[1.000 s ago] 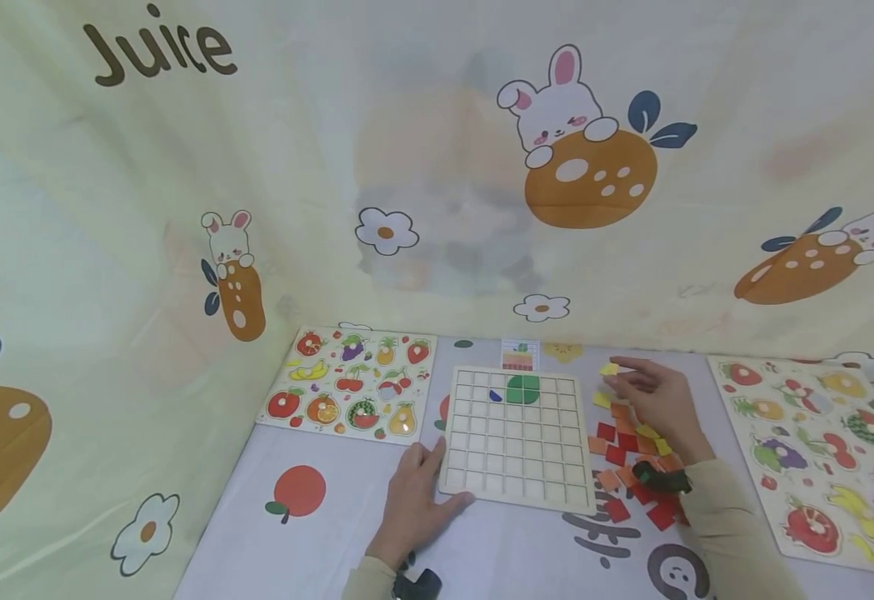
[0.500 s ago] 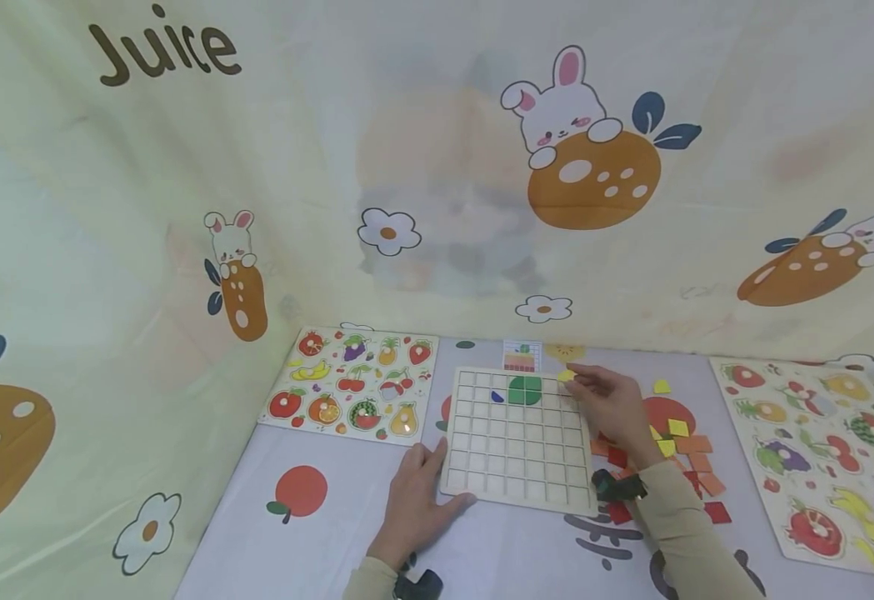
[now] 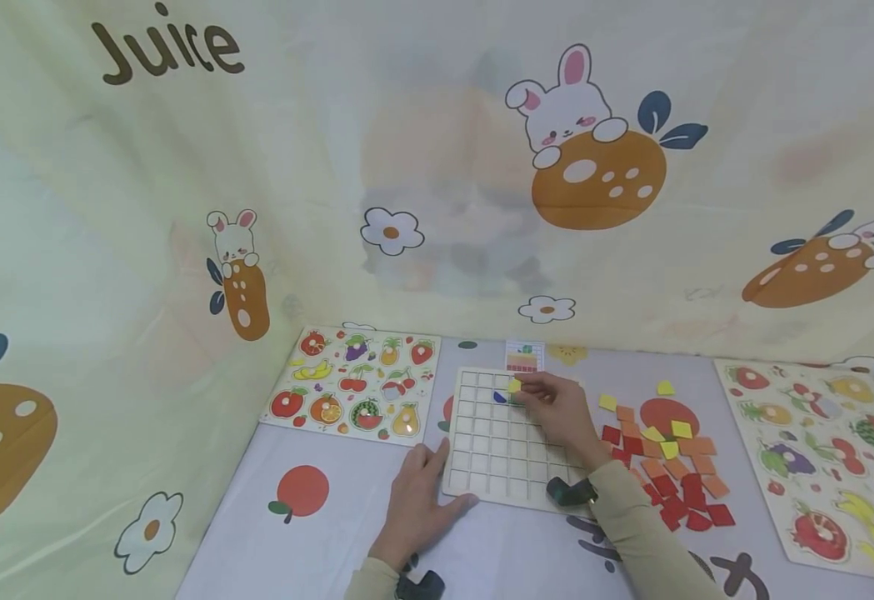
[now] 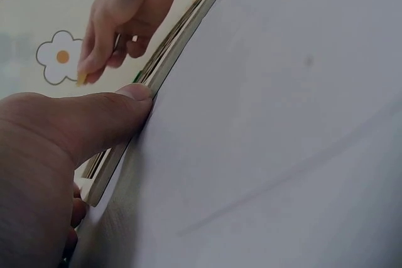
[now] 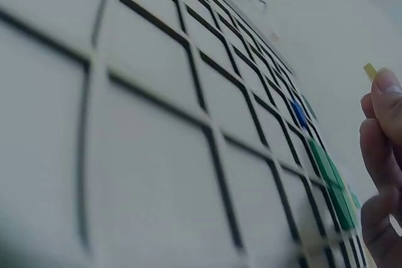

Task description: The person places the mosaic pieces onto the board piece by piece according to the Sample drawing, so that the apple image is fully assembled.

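A white grid board lies on the table. My left hand grips its near left corner, the thumb along the front edge and the fingers at the left side. Between thumb and fingertips my right hand pinches a small yellow tile over the board's far rows. In the right wrist view the yellow tile sticks out past the thumb, apart from the grid. A blue piece sits in a far cell. Green pieces fill cells beside it, mostly covered by the right hand in the head view.
Right of the board lie loose red tiles, orange tiles and yellow tiles. A small pattern card lies behind the board. Fruit puzzle boards stand at the left and right. A printed curtain closes the back.
The right hand has carried the yellow tile leftward from the tile pile to above the board's far rows, uncovering the pile. The left hand has stayed at the corner.
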Tool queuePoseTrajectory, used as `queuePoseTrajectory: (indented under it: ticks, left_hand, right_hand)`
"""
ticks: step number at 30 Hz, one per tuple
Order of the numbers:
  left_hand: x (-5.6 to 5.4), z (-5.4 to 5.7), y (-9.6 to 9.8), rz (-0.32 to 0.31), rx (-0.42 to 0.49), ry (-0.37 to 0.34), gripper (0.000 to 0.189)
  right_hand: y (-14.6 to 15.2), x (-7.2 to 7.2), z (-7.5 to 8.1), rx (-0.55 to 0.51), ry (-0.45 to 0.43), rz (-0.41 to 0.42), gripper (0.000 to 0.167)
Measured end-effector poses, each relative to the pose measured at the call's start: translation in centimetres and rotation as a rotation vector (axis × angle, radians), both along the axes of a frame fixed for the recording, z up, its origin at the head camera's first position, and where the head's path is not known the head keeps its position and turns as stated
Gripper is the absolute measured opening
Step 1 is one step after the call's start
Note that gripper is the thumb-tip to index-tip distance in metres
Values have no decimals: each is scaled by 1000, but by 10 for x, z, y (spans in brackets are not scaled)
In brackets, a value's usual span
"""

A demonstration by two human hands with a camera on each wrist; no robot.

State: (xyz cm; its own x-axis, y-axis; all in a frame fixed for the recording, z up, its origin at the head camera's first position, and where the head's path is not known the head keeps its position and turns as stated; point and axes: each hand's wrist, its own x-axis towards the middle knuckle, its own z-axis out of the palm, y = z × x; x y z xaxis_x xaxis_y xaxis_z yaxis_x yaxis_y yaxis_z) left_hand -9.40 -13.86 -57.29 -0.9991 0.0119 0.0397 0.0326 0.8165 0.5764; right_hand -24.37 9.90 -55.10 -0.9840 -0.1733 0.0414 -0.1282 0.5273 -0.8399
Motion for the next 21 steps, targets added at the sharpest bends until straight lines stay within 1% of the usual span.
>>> queuePoseTrajectory:
  ticks: [4, 6, 9, 11, 14, 18, 21]
  left_hand:
    - [0, 0, 0, -4, -5, 11, 94]
    - [0, 0, 0, -8, -11, 14, 94]
    - [0, -1, -1, -11, -11, 15, 93]
    - [0, -1, -1, -12, -9, 11, 93]
    - [0, 0, -1, -11, -1, 1, 93]
    - [-1, 0, -2, -7, 3, -12, 93]
    - [-1, 0, -2, -7, -3, -14, 93]
  right_hand:
    - [-17, 6, -4, -17, 38, 60, 30]
    - [-25, 9, -6, -47, 32, 86, 30]
    - [-37, 11, -9, -50, 29, 121, 31]
    - [-44, 11, -11, -29, 30, 143, 30]
    - [-51, 10, -13, 26, 57, 169, 29]
    - [-58, 8, -15, 98, 89, 171, 27]
    - [-61, 7, -15, 144, 94, 175, 27]
